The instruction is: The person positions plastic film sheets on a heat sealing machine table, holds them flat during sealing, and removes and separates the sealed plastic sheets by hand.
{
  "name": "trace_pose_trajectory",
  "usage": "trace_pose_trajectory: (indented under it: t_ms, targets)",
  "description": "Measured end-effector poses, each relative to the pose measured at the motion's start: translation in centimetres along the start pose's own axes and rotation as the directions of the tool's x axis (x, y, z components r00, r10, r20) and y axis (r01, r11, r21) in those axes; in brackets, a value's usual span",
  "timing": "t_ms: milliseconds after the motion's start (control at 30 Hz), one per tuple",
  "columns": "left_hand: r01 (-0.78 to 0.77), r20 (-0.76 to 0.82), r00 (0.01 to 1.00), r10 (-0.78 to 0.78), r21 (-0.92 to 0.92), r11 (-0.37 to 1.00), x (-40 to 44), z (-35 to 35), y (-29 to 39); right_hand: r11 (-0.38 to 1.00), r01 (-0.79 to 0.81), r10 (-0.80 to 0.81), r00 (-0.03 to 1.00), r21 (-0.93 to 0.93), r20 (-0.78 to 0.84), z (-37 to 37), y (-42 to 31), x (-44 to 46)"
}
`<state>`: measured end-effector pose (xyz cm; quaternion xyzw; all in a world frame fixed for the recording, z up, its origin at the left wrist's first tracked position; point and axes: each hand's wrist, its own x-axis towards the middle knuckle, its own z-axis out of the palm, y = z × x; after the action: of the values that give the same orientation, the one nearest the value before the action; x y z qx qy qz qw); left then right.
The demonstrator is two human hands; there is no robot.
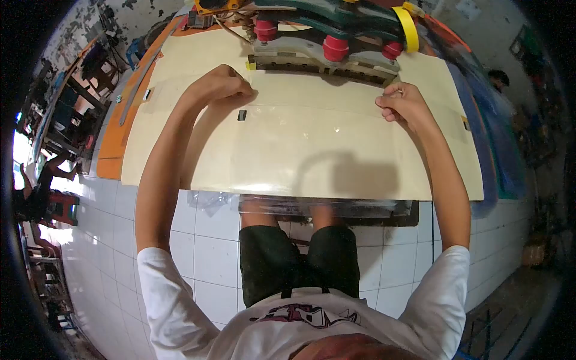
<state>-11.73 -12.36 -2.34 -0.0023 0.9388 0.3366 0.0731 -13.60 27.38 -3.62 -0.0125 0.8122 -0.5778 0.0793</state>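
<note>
A thin clear plastic sheet (pixel 288 129) lies over the pale yellow work surface; only its glints and a faint straight edge show. My left hand (pixel 225 84) is closed in a pinch near that edge's left end, its fingertips turned down and partly hidden. At the right end, my right hand (pixel 403 105) pinches with thumb and forefinger, the other fingers curled. Just beyond both hands stands a green-and-grey machine (pixel 324 45) with red round parts and a long metal bar low over the surface. A small black piece (pixel 242 115) sits near my left hand.
A yellow tape roll (pixel 406 29) hangs at the machine's right. Bluish plastic sheeting (pixel 498 144) drapes past the right edge, and crumpled clear plastic (pixel 213 201) hangs below the front edge. A metal strip (pixel 141 87) lies at left. Other people are in the background on both sides.
</note>
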Motion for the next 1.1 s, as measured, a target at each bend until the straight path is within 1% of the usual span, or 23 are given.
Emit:
trace_pose_trajectory:
  t_ms: [67,100,133,167,233,267,367,400,433,500,533,600,633,700,833,900,967,1000,1100]
  targets:
    - [-0.002,0.023,1.000,0.002,-0.010,1.000,0.5,0.1,-0.5,0.999,-0.002,0.000,0.999,-0.048,-0.042,0.1,0.2,0.1]
    - [-0.057,0.005,0.998,0.058,-0.072,0.996,1.1,0.2,-1.1,0.999,-0.008,0.007,0.999,-0.049,-0.036,0.2,0.2,0.1]
    - [-0.108,-0.014,0.994,0.107,-0.133,0.985,1.5,0.4,-1.7,1.000,0.004,-0.004,1.000,-0.006,-0.031,0.3,0.3,0.1]
    - [-0.090,-0.009,0.996,0.089,-0.136,0.987,1.9,0.4,-2.4,0.999,0.014,-0.013,1.000,0.038,-0.021,0.4,0.4,0.1]
    - [-0.063,0.002,0.998,0.063,-0.055,0.996,1.8,0.3,-2.1,1.000,0.008,-0.007,1.000,0.027,-0.011,0.6,0.3,0.2]
    - [-0.120,-0.050,0.992,0.117,-0.079,0.990,1.7,0.6,-2.4,1.000,0.010,-0.010,1.000,0.015,-0.015,0.5,0.1,0.0]
    - [-0.079,-0.053,0.996,0.075,-0.089,0.993,1.2,0.6,-2.2,0.999,0.030,-0.031,0.999,0.021,0.016,0.2,0.6,0.0]
    - [-0.070,-0.052,0.996,0.066,-0.090,0.993,1.3,0.6,-2.5,0.998,0.035,-0.037,0.999,0.059,0.032,0.1,0.3,-0.2]
    - [-0.077,-0.032,0.997,0.074,-0.129,0.989,1.6,0.6,-2.9,0.995,0.040,-0.044,0.998,0.095,0.046,0.0,0.0,-0.4]
    - [-0.092,0.008,0.995,0.095,-0.208,0.974,1.6,0.5,-2.8,0.992,0.021,-0.031,0.996,0.121,0.080,-0.2,-0.4,-0.9]
    - [-0.086,0.010,0.996,0.090,-0.210,0.974,1.2,0.4,-2.4,0.993,-0.001,-0.010,0.996,0.122,0.091,-0.3,-0.5,-1.0]
    - [-0.036,-0.021,0.999,0.032,-0.233,0.972,0.1,0.3,-1.5,0.992,-0.027,0.014,0.994,0.120,0.108,-0.5,-0.2,-0.9]
    - [-0.032,-0.020,0.999,0.028,-0.235,0.972,0.4,0.4,-1.8,0.990,-0.029,0.017,0.996,0.139,0.088,-0.5,-0.1,-0.8]
    - [-0.098,-0.007,0.995,0.101,-0.314,0.944,0.9,0.4,-2.3,0.987,-0.034,0.024,0.997,0.157,0.070,-0.8,0.2,-0.6]
    - [-0.098,-0.023,0.995,0.096,-0.324,0.941,0.4,0.4,-2.0,0.981,-0.035,0.012,0.993,0.191,0.118,-0.7,-0.1,-1.0]
    - [-0.088,0.031,0.994,0.104,-0.326,0.941,0.7,0.4,-2.4,0.979,-0.030,0.001,0.990,0.200,0.140,-0.5,-0.3,-1.6]
    - [-0.109,0.030,0.992,0.125,-0.318,0.942,1.1,0.6,-2.9,0.991,-0.018,-0.006,0.984,0.134,0.179,-0.3,-0.3,-1.9]
    - [-0.129,0.030,0.989,0.145,-0.310,0.942,0.9,0.5,-2.7,0.991,-0.018,-0.006,0.984,0.135,0.181,-0.3,-0.3,-1.9]
    - [-0.102,0.039,0.992,0.120,-0.319,0.942,0.3,0.3,-2.2,0.993,-0.021,0.001,0.985,0.118,0.170,-0.5,-0.5,-2.1]
